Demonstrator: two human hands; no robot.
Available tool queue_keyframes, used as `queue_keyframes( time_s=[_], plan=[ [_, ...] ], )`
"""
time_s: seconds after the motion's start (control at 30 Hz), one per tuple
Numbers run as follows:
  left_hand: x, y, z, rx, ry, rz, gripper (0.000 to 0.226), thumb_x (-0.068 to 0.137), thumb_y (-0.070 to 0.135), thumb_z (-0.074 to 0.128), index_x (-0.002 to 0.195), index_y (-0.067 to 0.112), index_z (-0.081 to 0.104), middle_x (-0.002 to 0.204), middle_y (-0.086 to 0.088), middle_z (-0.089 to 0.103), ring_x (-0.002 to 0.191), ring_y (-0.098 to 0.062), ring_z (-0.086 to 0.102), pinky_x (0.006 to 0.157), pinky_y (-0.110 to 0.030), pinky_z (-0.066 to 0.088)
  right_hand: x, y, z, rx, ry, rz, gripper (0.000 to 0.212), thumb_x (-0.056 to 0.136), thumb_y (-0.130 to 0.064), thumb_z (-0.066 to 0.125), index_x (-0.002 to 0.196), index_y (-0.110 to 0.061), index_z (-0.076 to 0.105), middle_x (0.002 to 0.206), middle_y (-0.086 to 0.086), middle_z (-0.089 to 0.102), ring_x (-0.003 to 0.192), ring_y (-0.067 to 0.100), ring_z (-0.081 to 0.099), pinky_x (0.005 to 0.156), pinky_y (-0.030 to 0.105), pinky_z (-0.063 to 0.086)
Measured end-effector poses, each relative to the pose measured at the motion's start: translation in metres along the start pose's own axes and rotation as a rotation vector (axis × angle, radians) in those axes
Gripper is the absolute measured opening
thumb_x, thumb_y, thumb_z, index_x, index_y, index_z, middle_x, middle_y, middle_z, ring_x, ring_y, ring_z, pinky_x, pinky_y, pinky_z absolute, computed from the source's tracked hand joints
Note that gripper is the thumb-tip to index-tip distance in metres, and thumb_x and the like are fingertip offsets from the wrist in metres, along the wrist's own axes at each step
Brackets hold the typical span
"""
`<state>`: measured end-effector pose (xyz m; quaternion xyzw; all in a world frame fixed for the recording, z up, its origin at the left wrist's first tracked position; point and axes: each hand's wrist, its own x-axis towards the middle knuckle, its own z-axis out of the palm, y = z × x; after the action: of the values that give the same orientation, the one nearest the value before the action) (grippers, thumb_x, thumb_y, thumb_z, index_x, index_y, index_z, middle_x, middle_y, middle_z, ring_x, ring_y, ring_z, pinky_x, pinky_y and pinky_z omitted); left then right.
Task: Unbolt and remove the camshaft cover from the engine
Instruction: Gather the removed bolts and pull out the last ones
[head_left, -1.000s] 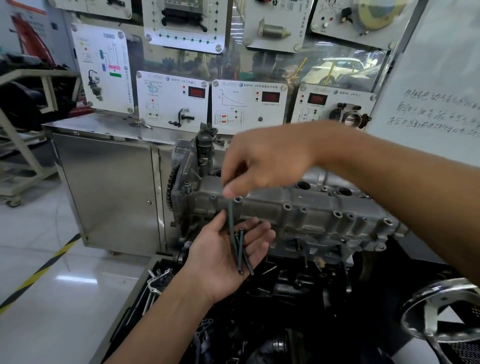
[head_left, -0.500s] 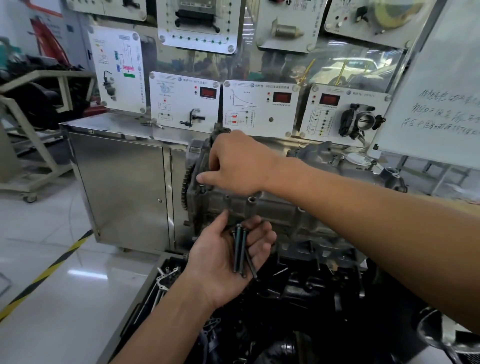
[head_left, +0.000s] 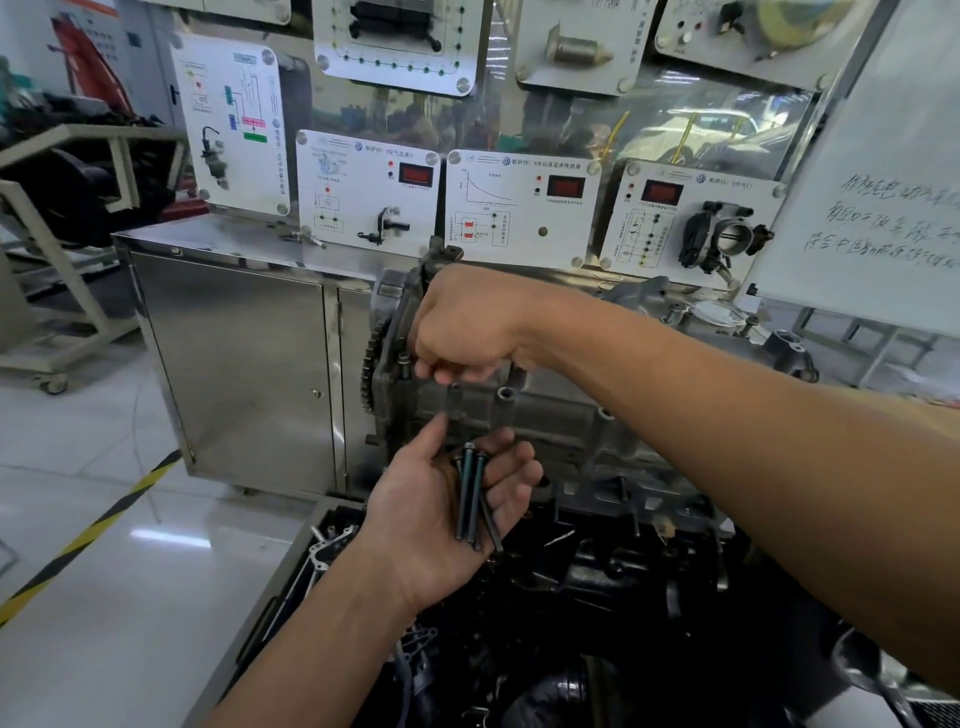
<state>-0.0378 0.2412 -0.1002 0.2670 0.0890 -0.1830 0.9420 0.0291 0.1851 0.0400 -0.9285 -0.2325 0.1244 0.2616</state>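
The grey aluminium camshaft cover (head_left: 561, 415) sits on top of the engine, with open bolt holes along its near edge. My left hand (head_left: 415, 530) is held palm up just below the cover's left end, and its curled fingers cradle three long dark bolts (head_left: 467, 499). My right hand (head_left: 467, 317) reaches across to the cover's left end with its fingers curled downward. Its fingertips close on a bolt (head_left: 403, 359) that stands proud of the cover beside the sprocket.
A toothed sprocket (head_left: 370, 364) is on the engine's left end. A steel cabinet (head_left: 234, 364) stands behind, with display panels (head_left: 519, 208) above it and a whiteboard (head_left: 883, 208) at right. A tray of dark parts (head_left: 322, 551) lies below. Yellow-black tape (head_left: 88, 535) marks the floor.
My right hand left a bolt in my left palm, then moved left to the bolt at the cover's end and curled its fingers there. My left hand stayed in place.
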Motion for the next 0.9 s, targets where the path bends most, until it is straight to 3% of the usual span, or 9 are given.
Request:
queue_keyframes(
  time_s=[0.1, 0.27, 0.37, 0.43, 0.53, 0.67, 0.73, 0.83, 0.9],
  plan=[
    [0.0, 0.004, -0.003, 0.001, 0.004, 0.013, 0.07, 0.099, 0.058, 0.042, 0.082, 0.0, 0.078, 0.087, -0.016, 0.073, 0.071, -0.028, 0.073, 0.055, -0.031, 0.06, 0.003, -0.005, -0.001, -0.155, 0.022, -0.012, 0.029, 0.089, -0.002, 0.046, 0.067, -0.006, 0.065, 0.043, 0.001, 0.056, 0.032, 0.012, 0.043, 0.035, 0.017, 0.029],
    [-0.003, 0.009, -0.007, 0.001, 0.011, 0.024, 0.066, 0.096, 0.059, 0.049, 0.084, 0.0, 0.077, 0.088, -0.015, 0.072, 0.072, -0.028, 0.073, 0.055, -0.032, 0.059, -0.002, -0.021, 0.006, -0.592, -0.02, -0.078, 0.039, 0.091, -0.006, 0.046, 0.055, -0.016, 0.059, 0.064, -0.002, 0.067, 0.056, 0.013, 0.055, 0.047, 0.02, 0.037],
    [-0.004, 0.01, -0.009, 0.011, 0.003, 0.019, 0.065, 0.094, 0.059, 0.051, 0.085, 0.001, 0.077, 0.088, -0.015, 0.072, 0.073, -0.027, 0.073, 0.056, -0.032, 0.06, 0.001, -0.024, 0.005, -0.568, -0.094, -0.046, 0.039, 0.087, 0.001, 0.041, 0.052, -0.009, 0.056, 0.073, 0.008, 0.074, 0.048, 0.019, 0.051, 0.043, 0.023, 0.036],
    [-0.004, 0.009, -0.01, 0.012, 0.002, 0.019, 0.064, 0.094, 0.059, 0.052, 0.085, 0.001, 0.077, 0.088, -0.015, 0.072, 0.073, -0.027, 0.073, 0.056, -0.032, 0.06, 0.005, -0.023, 0.003, -0.515, -0.054, -0.032, 0.04, 0.091, -0.002, 0.044, 0.053, -0.009, 0.055, 0.056, 0.001, 0.07, 0.038, 0.016, 0.047, 0.038, 0.021, 0.035],
    [-0.003, 0.009, -0.01, 0.009, 0.004, 0.008, 0.064, 0.094, 0.06, 0.052, 0.086, 0.001, 0.077, 0.088, -0.015, 0.072, 0.072, -0.027, 0.073, 0.056, -0.032, 0.06, 0.003, -0.021, -0.005, -0.448, 0.059, -0.028, 0.036, 0.096, -0.009, 0.051, 0.06, -0.011, 0.054, 0.026, -0.01, 0.045, 0.023, 0.006, 0.041, 0.032, 0.015, 0.034],
    [-0.002, 0.009, -0.01, 0.009, -0.01, 0.001, 0.065, 0.094, 0.059, 0.051, 0.085, 0.001, 0.077, 0.088, -0.015, 0.072, 0.072, -0.028, 0.073, 0.056, -0.032, 0.06, 0.0, -0.018, 0.0, -0.371, -0.053, 0.031, 0.034, 0.092, 0.0, 0.043, 0.062, -0.003, 0.059, 0.05, 0.004, 0.065, 0.029, 0.014, 0.04, 0.037, 0.022, 0.028],
    [-0.002, 0.01, -0.01, 0.008, -0.007, 0.012, 0.064, 0.094, 0.059, 0.051, 0.085, 0.001, 0.077, 0.088, -0.015, 0.072, 0.073, -0.028, 0.073, 0.057, -0.032, 0.06, 0.0, -0.022, 0.001, -0.347, -0.031, 0.046, 0.036, 0.094, -0.001, 0.046, 0.061, -0.005, 0.059, 0.059, 0.006, 0.065, 0.034, 0.014, 0.042, 0.035, 0.023, 0.029],
    [-0.003, 0.011, -0.009, 0.002, -0.01, 0.006, 0.065, 0.094, 0.059, 0.051, 0.084, 0.001, 0.077, 0.088, -0.015, 0.072, 0.072, -0.027, 0.073, 0.057, -0.032, 0.06, 0.0, -0.025, -0.003, -0.299, 0.136, -0.013, 0.033, 0.097, -0.008, 0.05, 0.065, -0.008, 0.058, 0.053, -0.003, 0.057, 0.033, 0.005, 0.046, 0.028, 0.009, 0.029],
    [-0.003, 0.012, -0.01, 0.002, -0.015, 0.003, 0.065, 0.094, 0.059, 0.052, 0.084, 0.001, 0.077, 0.087, -0.015, 0.072, 0.072, -0.027, 0.073, 0.056, -0.032, 0.06, 0.0, -0.02, -0.006, -0.285, 0.11, -0.031, 0.032, 0.095, -0.011, 0.05, 0.063, -0.008, 0.057, 0.043, -0.003, 0.057, 0.025, 0.006, 0.042, 0.027, 0.012, 0.029]
  ],
)
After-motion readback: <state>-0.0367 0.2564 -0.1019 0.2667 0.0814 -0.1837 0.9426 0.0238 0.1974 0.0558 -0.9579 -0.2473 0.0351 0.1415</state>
